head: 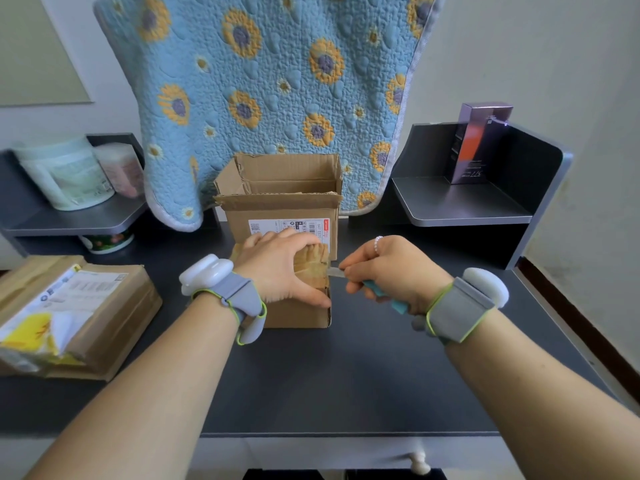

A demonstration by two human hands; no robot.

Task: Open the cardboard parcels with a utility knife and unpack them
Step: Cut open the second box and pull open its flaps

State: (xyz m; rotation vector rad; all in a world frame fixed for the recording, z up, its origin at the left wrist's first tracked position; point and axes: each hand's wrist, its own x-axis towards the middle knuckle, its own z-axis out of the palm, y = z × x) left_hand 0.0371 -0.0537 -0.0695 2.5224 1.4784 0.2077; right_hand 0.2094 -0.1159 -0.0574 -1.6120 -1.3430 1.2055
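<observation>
The dark table (346,382) carries a small taped box (301,313) at its middle, an open box (280,209) behind it toward the back edge, and flat parcels (86,306) at the left edge.

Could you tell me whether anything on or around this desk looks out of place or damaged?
A flowered quilt hangs over the desk, draping behind the open box. At the left, a flat parcel lies torn, with yellow-and-white wrapping spilling out.

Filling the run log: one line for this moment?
left hand holds small parcel | right hand grips utility knife | blade at tape
</observation>
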